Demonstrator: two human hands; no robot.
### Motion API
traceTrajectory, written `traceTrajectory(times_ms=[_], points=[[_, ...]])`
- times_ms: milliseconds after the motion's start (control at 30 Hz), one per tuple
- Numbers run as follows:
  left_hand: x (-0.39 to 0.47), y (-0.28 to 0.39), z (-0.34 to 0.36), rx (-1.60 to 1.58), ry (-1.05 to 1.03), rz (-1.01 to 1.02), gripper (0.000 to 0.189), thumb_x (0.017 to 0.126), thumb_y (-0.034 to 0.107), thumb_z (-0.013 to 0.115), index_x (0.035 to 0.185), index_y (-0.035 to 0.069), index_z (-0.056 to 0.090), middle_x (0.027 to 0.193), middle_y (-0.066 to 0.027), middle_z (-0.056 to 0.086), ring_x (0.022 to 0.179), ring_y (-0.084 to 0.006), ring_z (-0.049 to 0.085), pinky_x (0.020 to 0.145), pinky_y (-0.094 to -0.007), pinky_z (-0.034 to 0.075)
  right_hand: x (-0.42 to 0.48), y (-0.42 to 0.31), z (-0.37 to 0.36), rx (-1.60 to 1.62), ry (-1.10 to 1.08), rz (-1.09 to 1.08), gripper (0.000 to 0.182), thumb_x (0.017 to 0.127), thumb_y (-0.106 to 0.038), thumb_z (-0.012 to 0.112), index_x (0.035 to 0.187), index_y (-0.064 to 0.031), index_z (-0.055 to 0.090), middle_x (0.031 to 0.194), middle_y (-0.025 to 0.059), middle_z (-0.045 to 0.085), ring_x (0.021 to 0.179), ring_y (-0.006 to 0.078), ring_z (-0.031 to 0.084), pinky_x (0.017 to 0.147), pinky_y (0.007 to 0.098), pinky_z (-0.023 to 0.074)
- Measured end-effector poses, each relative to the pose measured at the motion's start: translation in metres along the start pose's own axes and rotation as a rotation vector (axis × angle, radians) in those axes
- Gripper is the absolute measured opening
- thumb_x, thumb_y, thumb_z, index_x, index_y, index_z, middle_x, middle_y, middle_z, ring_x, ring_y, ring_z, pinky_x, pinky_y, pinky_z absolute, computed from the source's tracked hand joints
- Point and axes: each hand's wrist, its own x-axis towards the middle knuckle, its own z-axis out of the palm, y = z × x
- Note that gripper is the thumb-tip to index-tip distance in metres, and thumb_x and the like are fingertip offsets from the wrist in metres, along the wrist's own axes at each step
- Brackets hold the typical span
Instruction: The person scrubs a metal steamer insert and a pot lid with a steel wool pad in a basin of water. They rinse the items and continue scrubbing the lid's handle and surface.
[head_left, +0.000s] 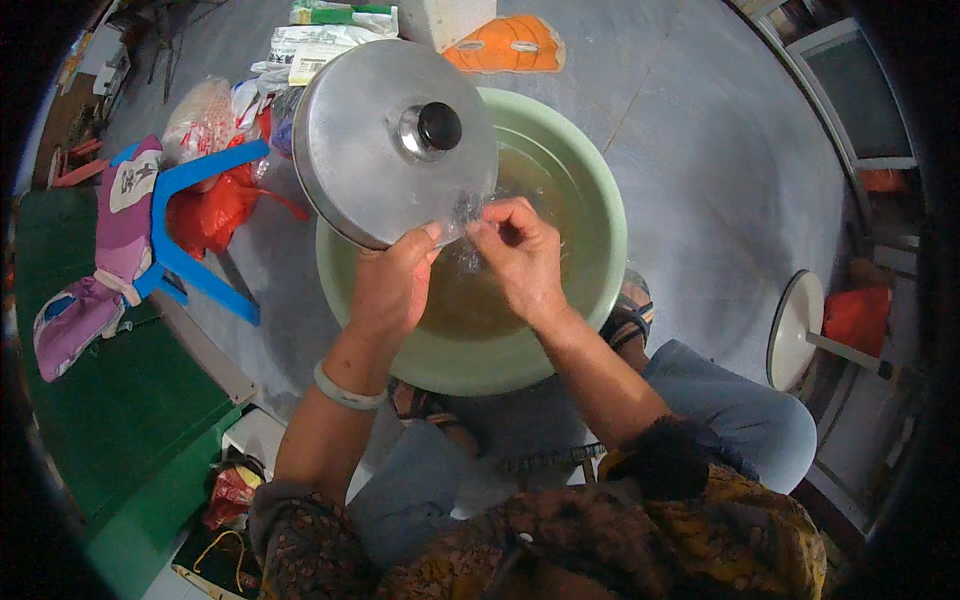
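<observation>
A round metal lid (352, 127) with a black knob (439, 126) is tilted over a pale green basin (609, 225). My left hand (390, 289) grips the lid's near rim, thumb on top. At the near right edge of the lid, my right hand (529, 262) pinches a silvery, crinkled scrubber (469, 259) between thumb and fingers. The scrubber looks like wire, but blur and the fingers partly hide it. Cloudy brownish water (480, 319) lies in the basin below both hands. The lid covers the basin's far left part.
To the left, a blue plastic stool (206, 277) carries purple cloth pieces (124, 195), near a red plastic bag (214, 217) and a green surface (150, 420). Printed packaging (330, 45) and an orange cloth piece (517, 45) lie beyond the basin. A round-topped stool (795, 330) is at right.
</observation>
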Motion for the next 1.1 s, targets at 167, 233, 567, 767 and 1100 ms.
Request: traceTrajectory(times_ms=[167, 233, 567, 767, 1100], points=[[-0.001, 0.003, -0.001, 0.056, -0.011, -0.011, 0.059, 0.085, -0.005, 0.054, 0.141, 0.004, 0.04, 0.139, -0.0127, 0.049, 0.129, -0.0314, 0.049, 0.112, -0.0519, 0.037, 0.055, 0.007, -0.014, 0.021, 0.025, 0.211, 0.012, 0.087, -0.011, 0.071, 0.091, -0.0005, 0.067, 0.086, -0.002, 0.062, 0.079, 0.0061, 0.053, 0.074, 0.0235, 0.0461], [-0.002, 0.005, -0.004, 0.047, 0.009, -0.007, 0.059, 0.085, -0.005, 0.054, 0.141, 0.003, 0.04, 0.139, -0.0127, 0.049, 0.129, -0.0312, 0.049, 0.112, -0.0518, 0.037, 0.049, 0.007, -0.009, -0.026, -0.041, 0.221, 0.011, 0.087, -0.01, 0.071, 0.09, -0.001, 0.067, 0.086, -0.0019, 0.062, 0.079, 0.0064, 0.053, 0.075, 0.0235, 0.0459], [-0.003, 0.001, -0.018, 0.054, 0.02, 0.0, 0.054, 0.086, -0.002, 0.057, 0.138, 0.002, 0.042, 0.133, -0.0128, 0.053, 0.123, -0.0299, 0.054, 0.108, -0.0503, 0.042, 0.03, 0.015, -0.001, -0.08, -0.059, 0.094, 0.011, 0.085, -0.008, 0.073, 0.091, -0.0012, 0.066, 0.08, -0.0027, 0.061, 0.073, 0.0063, 0.052, 0.07, 0.0234, 0.0462], [-0.008, 0.0, -0.02, 0.082, 0.034, -0.021, 0.049, 0.088, 0.002, 0.057, 0.135, 0.001, 0.046, 0.13, -0.0131, 0.055, 0.12, -0.0279, 0.056, 0.107, -0.0466, 0.044, 0.052, 0.025, -0.008, 0.029, -0.012, 0.192, 0.012, 0.086, -0.01, 0.072, 0.089, -0.0005, 0.066, 0.079, -0.0015, 0.063, 0.072, 0.0075, 0.054, 0.068, 0.0254, 0.0473], [-0.008, 0.001, -0.017, 0.025, 0.053, -0.037, 0.051, 0.089, 0.003, 0.058, 0.138, 0.002, 0.043, 0.131, -0.0121, 0.054, 0.119, -0.0282, 0.057, 0.108, -0.0484, 0.043, 0.047, 0.034, -0.006, -0.055, -0.041, 0.079, 0.01, 0.087, -0.008, 0.071, 0.089, 0.0001, 0.065, 0.084, 0.0006, 0.065, 0.079, 0.007, 0.055, 0.074, 0.0256, 0.0486]])
